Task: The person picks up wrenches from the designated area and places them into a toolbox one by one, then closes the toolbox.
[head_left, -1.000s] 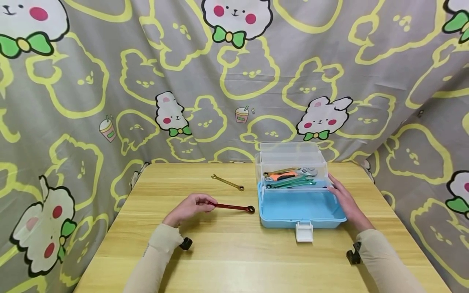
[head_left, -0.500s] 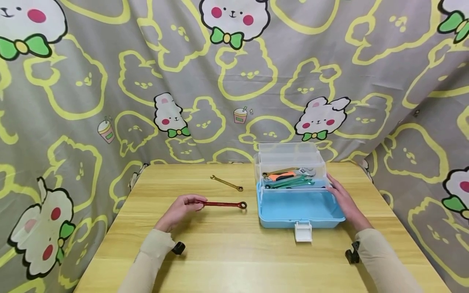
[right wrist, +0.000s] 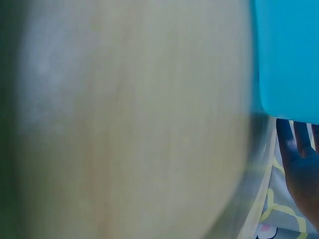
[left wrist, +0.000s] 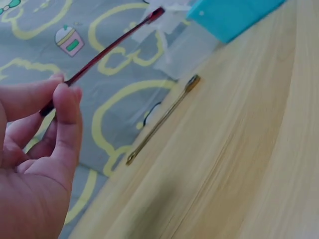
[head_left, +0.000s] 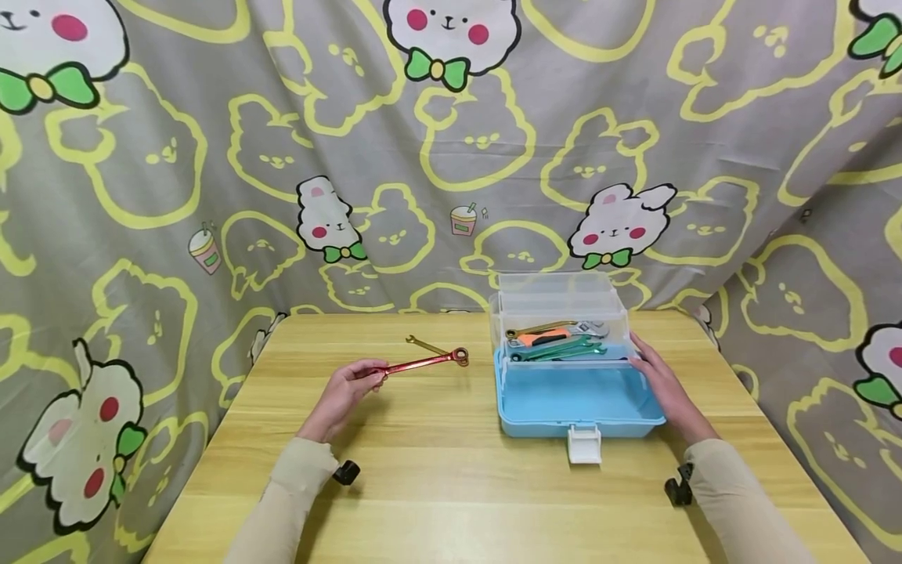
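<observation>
My left hand pinches a red combination wrench near one end between thumb and fingers. Its ratchet ring end points right, raised over the table, and overlaps the end of a gold wrench in the head view. In the left wrist view the gold wrench lies flat on the wood, below and apart from the red one. My right hand rests against the right side of a light blue toolbox. The right wrist view has its extended fingers along the box wall.
Clear trays of the toolbox stand raised at the back. One tray holds a gold wrench, an adjustable wrench with an orange handle and green wrenches. A white latch hangs at the front. Patterned cloth closes off the table's back.
My left hand has moved left and up with the red wrench, and the wrench's ring end has swung upward over the gold one. My right hand stays at the toolbox.
</observation>
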### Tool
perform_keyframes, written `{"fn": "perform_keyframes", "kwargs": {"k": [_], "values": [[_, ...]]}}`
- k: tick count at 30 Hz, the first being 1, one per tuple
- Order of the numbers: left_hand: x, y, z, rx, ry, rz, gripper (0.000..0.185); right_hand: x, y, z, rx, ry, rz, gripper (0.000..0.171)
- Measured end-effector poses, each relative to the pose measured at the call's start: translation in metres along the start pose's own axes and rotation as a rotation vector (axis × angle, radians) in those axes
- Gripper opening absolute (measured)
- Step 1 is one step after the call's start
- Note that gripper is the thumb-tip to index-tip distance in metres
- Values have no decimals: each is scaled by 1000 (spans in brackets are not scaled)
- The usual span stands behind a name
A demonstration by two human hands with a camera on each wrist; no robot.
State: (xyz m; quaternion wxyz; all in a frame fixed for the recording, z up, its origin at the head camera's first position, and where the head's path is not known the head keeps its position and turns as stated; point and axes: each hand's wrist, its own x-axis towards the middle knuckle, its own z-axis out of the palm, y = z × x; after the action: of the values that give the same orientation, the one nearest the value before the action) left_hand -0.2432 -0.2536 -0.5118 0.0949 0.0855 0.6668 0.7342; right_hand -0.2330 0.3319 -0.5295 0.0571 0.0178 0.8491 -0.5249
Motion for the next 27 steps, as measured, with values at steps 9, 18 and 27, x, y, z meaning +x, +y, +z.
{"fn": "perform_keyframes", "kwargs": {"k": [9, 18, 27], "values": [[8, 11, 21, -217, 107, 43, 31, 0, 0, 0, -3, 1, 2, 68], [15, 15, 39, -250, 96, 51, 22, -1, 2, -2, 3, -1, 9, 68], [31, 16, 62, -248, 117, 88, 35, -3, -4, -1, 18, 13, -9, 72]]}}
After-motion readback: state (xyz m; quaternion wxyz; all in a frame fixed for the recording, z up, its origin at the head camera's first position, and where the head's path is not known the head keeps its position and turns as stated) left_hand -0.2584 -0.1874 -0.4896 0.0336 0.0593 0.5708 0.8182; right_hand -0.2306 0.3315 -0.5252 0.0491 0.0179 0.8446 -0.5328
